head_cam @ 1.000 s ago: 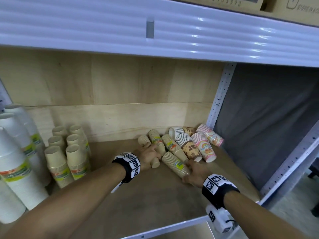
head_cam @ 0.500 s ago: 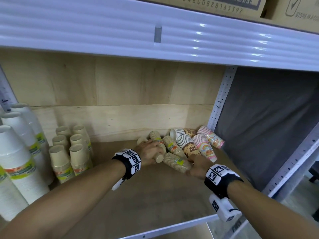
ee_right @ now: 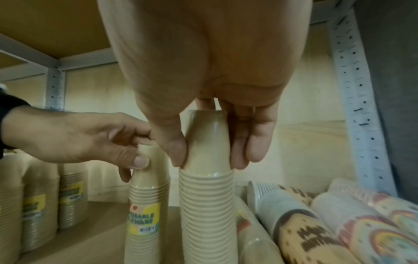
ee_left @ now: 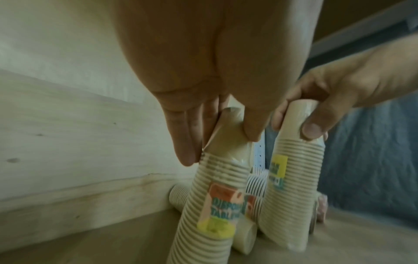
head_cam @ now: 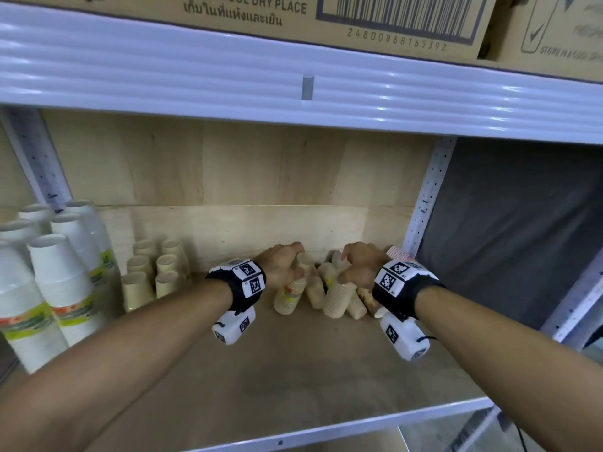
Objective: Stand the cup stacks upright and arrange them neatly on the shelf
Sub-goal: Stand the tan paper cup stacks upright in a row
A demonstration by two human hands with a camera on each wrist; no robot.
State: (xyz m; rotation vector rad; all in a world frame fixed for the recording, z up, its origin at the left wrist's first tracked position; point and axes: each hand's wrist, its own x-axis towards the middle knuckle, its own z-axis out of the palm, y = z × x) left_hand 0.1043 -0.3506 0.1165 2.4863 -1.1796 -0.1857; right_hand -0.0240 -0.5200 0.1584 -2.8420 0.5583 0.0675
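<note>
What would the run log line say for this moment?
left hand: grips beige paper cup stack | right hand: grips second beige stack | printed stacks: lying

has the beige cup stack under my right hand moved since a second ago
Yes. The beige cup stack lay flat on the shelf board then; now the right hand holds it tipped up, nearly upright.

- We have two cup stacks standing side by side on the shelf point(head_cam: 293, 370), near its back wall point(head_cam: 261, 177): the left stack point(head_cam: 288, 296) under the left hand point(head_cam: 280, 265), the right stack point(head_cam: 337, 298) under the right hand point(head_cam: 362, 265).
- More stacks lie on their sides point(ee_right: 300, 226) behind and to the right of these, beside the right post point(head_cam: 424, 203).
- A group of small upright stacks point(head_cam: 153, 272) stands left of the hands.
- Taller upright stacks point(head_cam: 62, 282) stand farther left.
- Boxes point(head_cam: 326, 17) sit on the shelf above.
</note>
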